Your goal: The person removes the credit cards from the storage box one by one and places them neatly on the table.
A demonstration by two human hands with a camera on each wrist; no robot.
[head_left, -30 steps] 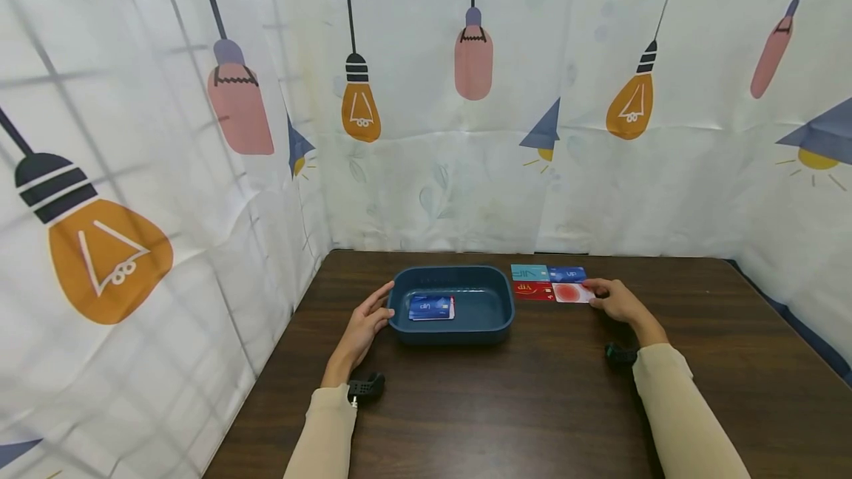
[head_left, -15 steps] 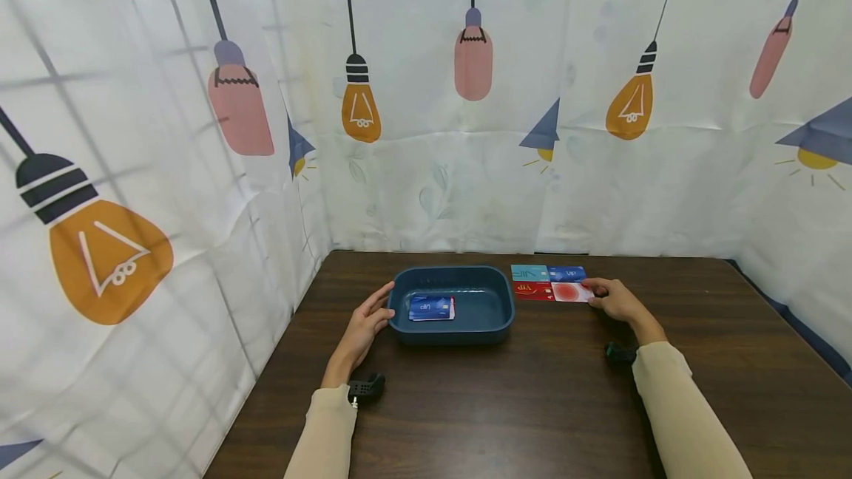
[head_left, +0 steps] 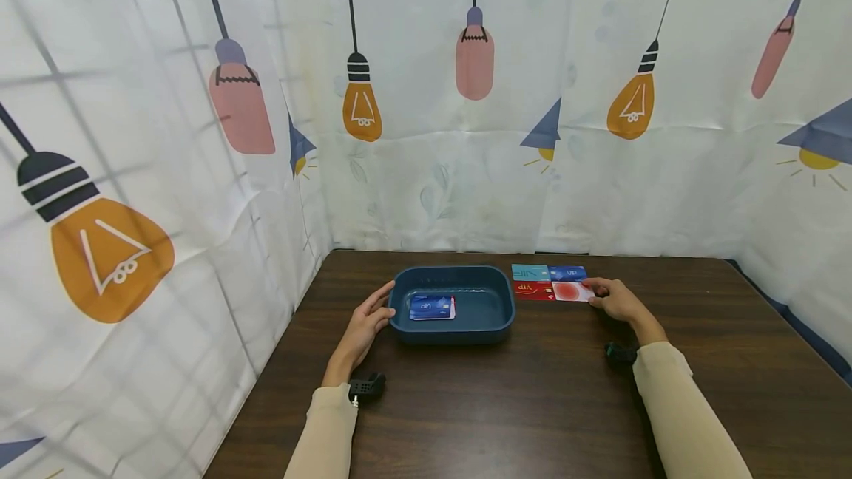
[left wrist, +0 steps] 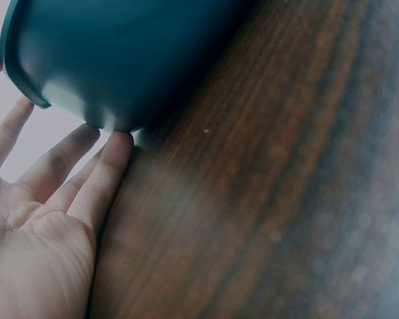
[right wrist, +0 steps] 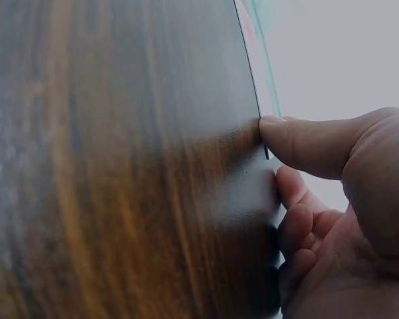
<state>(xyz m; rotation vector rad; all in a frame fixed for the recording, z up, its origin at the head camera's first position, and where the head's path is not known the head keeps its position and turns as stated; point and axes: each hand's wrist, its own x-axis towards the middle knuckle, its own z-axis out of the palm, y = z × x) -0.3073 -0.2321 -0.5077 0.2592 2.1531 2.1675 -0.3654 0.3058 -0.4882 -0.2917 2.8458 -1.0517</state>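
In the head view, a dark blue-green rectangular tray (head_left: 489, 325) stands on the table, holding a small stack of cards with a blue card (head_left: 431, 307) on top. My left hand (head_left: 360, 333) touches the tray's left end; the left wrist view shows fairly straight fingers (left wrist: 110, 174) meeting its outer wall. To the right, a teal card (head_left: 529, 272), a blue card (head_left: 567, 273), a red card (head_left: 532, 290) and a white card with a red circle (head_left: 569, 292) lie flat in two rows. My right hand (head_left: 620, 301) holds the white card's right edge between thumb and index finger.
The dark brown wooden table (head_left: 492, 412) extends toward me and to both sides. A white curtain (head_left: 413, 191) printed with lamps hangs behind and at the left. Each wrist carries a black device; the left one (head_left: 367, 388) is near the table surface.
The white card has shifted very slightly away from me, closer in line with the red card. The tray and both hands stay almost where they were.
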